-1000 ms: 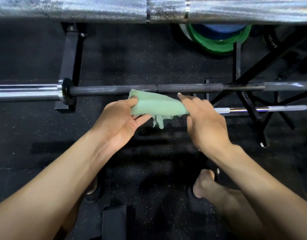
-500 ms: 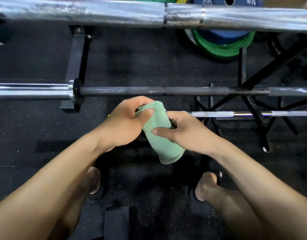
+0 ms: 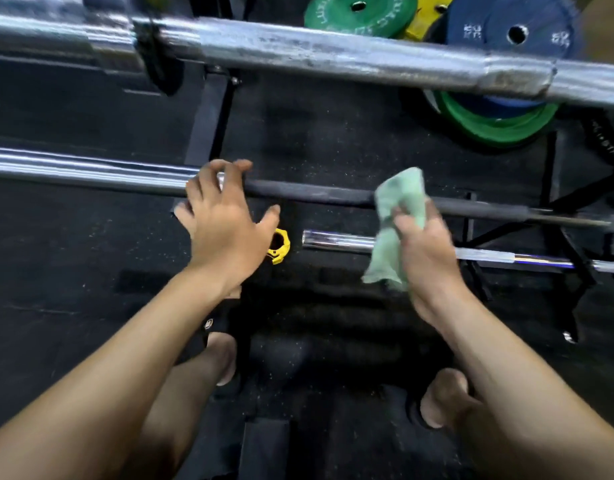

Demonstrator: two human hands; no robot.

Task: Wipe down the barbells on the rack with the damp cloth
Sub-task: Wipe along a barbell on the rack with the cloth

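1. The right hand [image 3: 425, 244] gripped a pale green cloth [image 3: 395, 220], its fingers curled round the fabric and the thumb pressed on the front of it.
2. The upper part of the cloth lay against the dark shaft of the middle barbell [image 3: 316, 194]; its lower end hung loose below the hand, in front of the lower barbell [image 3: 336, 239].
3. The left hand [image 3: 222, 223] reached toward the middle barbell where its chrome sleeve met the dark shaft, fingers [image 3: 241, 168] spread and bent over the bar. Motion blur made it impossible to tell whether they touched the bar.
4. The left thumb stuck out to the right, well apart from the other fingers, and the hand held nothing.
5. A thick, worn silver barbell [image 3: 333, 53] crossed the top of the view, nearest the camera.
6. A yellow collar clamp [image 3: 280, 245] lay on the black speckled floor [image 3: 316, 133], just beside the left thumb and near the end of the lower barbell.
7. Green plates [image 3: 496, 123], along with blue and yellow ones, sat behind the top bar at the upper right.
8. The person's knees and sandalled feet showed at the bottom.
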